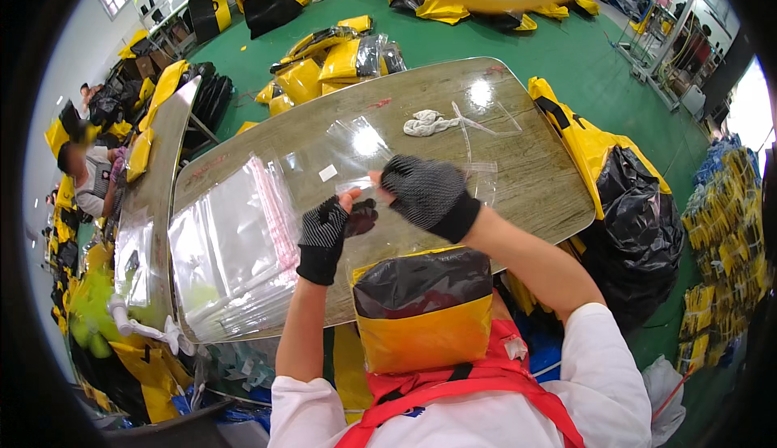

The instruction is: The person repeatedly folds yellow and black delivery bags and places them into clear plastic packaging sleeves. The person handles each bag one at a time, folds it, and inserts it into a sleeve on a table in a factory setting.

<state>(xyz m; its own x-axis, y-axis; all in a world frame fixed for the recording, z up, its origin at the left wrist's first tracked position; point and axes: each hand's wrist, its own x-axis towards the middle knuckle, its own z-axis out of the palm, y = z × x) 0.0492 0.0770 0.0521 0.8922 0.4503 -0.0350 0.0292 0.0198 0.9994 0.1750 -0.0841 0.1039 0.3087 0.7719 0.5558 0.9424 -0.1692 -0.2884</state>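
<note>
Pinching a clear plastic bag (366, 182) between our 2 gloved hands, left hand (328, 233) and right hand (425, 193) both closed on it (right nearer its top edge), a folded black-and-yellow item (421, 306) lying just below both wrists.

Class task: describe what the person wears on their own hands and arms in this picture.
Both the left hand and the right hand wear dark, dotted knit gloves with fingertips cut off and black cuffs. The forearms are bare; short white sleeves cover the upper arms.

white rag (427, 123) | stacked clear bags (231, 246) | green floor (599, 67)
</note>
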